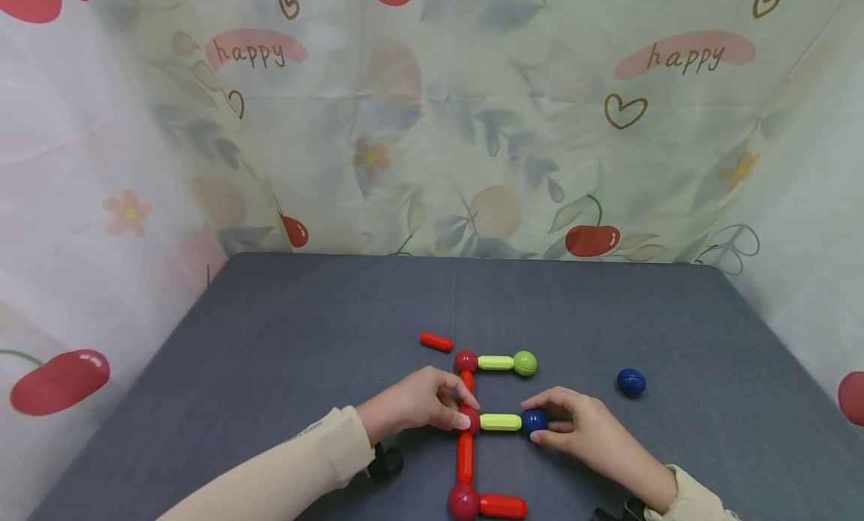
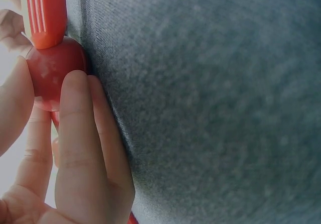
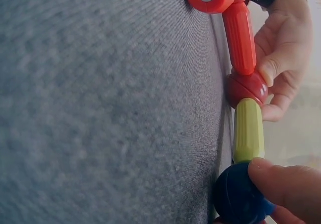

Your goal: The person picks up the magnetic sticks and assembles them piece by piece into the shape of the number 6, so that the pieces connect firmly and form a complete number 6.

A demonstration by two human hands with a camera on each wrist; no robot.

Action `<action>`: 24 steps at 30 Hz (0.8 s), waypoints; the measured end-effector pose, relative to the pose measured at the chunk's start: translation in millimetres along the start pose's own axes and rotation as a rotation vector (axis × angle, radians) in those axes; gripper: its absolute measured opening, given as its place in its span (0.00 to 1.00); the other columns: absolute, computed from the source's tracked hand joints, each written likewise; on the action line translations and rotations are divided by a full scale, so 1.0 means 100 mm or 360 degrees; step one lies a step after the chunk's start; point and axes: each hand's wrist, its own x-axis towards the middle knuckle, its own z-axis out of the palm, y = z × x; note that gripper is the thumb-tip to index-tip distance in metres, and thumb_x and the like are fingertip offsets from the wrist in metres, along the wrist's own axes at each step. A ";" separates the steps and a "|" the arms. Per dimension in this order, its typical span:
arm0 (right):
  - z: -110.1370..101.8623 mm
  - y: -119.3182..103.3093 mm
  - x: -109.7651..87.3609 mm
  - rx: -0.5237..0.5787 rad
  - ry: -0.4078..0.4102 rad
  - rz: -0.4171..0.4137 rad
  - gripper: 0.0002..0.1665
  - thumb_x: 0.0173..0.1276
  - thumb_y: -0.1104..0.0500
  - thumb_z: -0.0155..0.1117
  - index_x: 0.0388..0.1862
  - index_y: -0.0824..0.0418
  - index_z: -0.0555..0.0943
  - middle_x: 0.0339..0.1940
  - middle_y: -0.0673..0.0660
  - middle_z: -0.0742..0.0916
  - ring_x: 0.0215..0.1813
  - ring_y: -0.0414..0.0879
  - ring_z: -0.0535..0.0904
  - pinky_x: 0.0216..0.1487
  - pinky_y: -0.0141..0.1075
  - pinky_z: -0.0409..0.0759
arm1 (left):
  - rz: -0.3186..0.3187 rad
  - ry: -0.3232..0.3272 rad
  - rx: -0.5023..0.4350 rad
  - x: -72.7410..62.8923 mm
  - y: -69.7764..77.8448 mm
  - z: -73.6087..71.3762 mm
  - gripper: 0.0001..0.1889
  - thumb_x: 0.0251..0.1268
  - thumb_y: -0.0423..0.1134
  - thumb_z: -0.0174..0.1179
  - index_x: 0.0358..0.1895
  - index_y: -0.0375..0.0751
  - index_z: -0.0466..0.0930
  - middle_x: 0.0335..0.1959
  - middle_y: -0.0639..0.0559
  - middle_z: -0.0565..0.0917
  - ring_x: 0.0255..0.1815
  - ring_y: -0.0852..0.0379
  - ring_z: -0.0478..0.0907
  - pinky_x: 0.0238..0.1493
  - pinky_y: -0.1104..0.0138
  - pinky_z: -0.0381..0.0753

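Note:
My left hand [image 1: 420, 402] pinches the middle red ball [image 3: 241, 89] of a flat magnetic ball-and-rod figure between thumb and fingers. With thumb and fingertips, my right hand [image 1: 589, 429] grips a blue ball [image 1: 533, 421] at the end of a yellow-green rod [image 1: 500, 422], whose other end meets that red ball. Red rods run from the middle ball to a far red ball [image 1: 466, 360] and a near red ball [image 1: 463, 501]. From the far ball another yellow-green rod [image 1: 496, 363] leads to a green ball [image 1: 525, 363]. A red rod [image 1: 503, 506] points right from the near ball.
A loose red rod [image 1: 436, 342] lies beyond the figure, left of the far ball. To the right, a second blue ball [image 1: 631, 383] sits alone on the dark grey tabletop [image 1: 304, 318]. A patterned cloth [image 1: 445, 131] hangs behind the table and along its sides.

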 end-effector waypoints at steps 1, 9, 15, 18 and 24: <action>0.00 0.00 0.00 -0.0002 -0.0003 0.0000 0.22 0.55 0.58 0.76 0.49 0.58 0.82 0.50 0.56 0.83 0.49 0.49 0.81 0.44 0.36 0.83 | -0.0001 0.0001 0.0002 0.00 0.00 0.00 0.09 0.54 0.31 0.70 0.40 0.44 0.87 0.25 0.50 0.83 0.26 0.59 0.75 0.30 0.70 0.76; -0.03 0.00 0.01 -0.0014 -0.0021 0.0021 0.21 0.55 0.57 0.76 0.49 0.57 0.83 0.49 0.56 0.85 0.49 0.49 0.82 0.43 0.36 0.84 | -0.0024 -0.0004 0.0007 0.01 0.02 0.00 0.10 0.54 0.32 0.70 0.40 0.44 0.87 0.25 0.50 0.83 0.26 0.59 0.75 0.29 0.70 0.76; -0.03 -0.02 0.03 -0.0035 -0.0018 0.0084 0.21 0.53 0.57 0.77 0.47 0.56 0.84 0.48 0.55 0.86 0.48 0.48 0.83 0.46 0.41 0.83 | -0.0020 -0.0010 0.0016 0.02 0.02 -0.01 0.10 0.54 0.32 0.71 0.40 0.45 0.87 0.25 0.50 0.82 0.26 0.59 0.74 0.29 0.70 0.76; -0.04 -0.02 0.03 -0.0072 -0.0016 0.0105 0.21 0.53 0.56 0.77 0.46 0.55 0.85 0.47 0.54 0.86 0.47 0.47 0.83 0.47 0.44 0.83 | -0.0035 -0.0012 -0.0001 0.02 0.02 0.00 0.10 0.54 0.32 0.71 0.40 0.44 0.87 0.25 0.50 0.82 0.25 0.59 0.75 0.30 0.70 0.78; -0.04 -0.02 0.03 -0.0108 -0.0016 0.0104 0.20 0.52 0.53 0.78 0.46 0.52 0.86 0.46 0.53 0.87 0.47 0.46 0.84 0.48 0.46 0.82 | -0.0034 -0.0002 0.0067 0.01 0.04 -0.01 0.09 0.53 0.34 0.72 0.39 0.46 0.88 0.26 0.51 0.82 0.26 0.60 0.75 0.32 0.68 0.81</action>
